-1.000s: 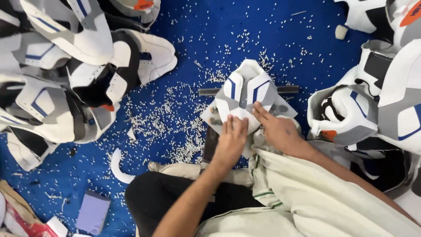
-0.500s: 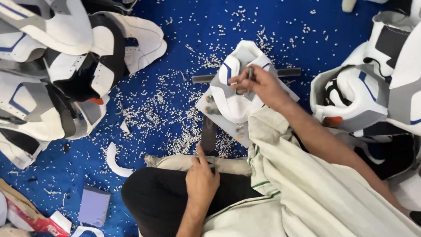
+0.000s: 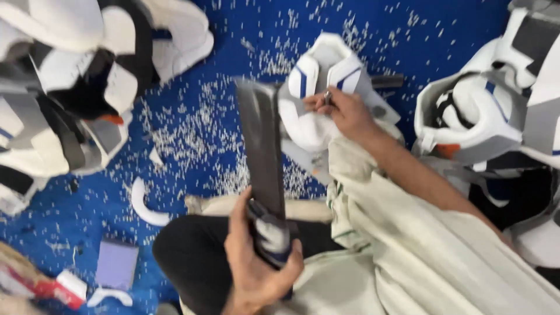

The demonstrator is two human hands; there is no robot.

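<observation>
My left hand (image 3: 256, 262) grips the wrapped handle of a long flat dark blade (image 3: 261, 151), held upright above my lap with its tip near the white piece. My right hand (image 3: 344, 111) rests on a white padded piece with blue stripes (image 3: 318, 87) and pinches a small metal object at its top. The piece lies on a grey board on the blue mat (image 3: 221, 70). My cream sleeve and trouser leg fill the lower right.
White and grey padded pieces are heaped at the left (image 3: 64, 87) and at the right (image 3: 484, 116). Small white shavings (image 3: 192, 128) litter the mat. A curved white offcut (image 3: 143, 204) and a small lilac block (image 3: 116, 263) lie at the lower left.
My left hand left the white piece, dropped to my lap, took the blade's handle and raised the blade upright. My right hand stayed on top of the white piece.
</observation>
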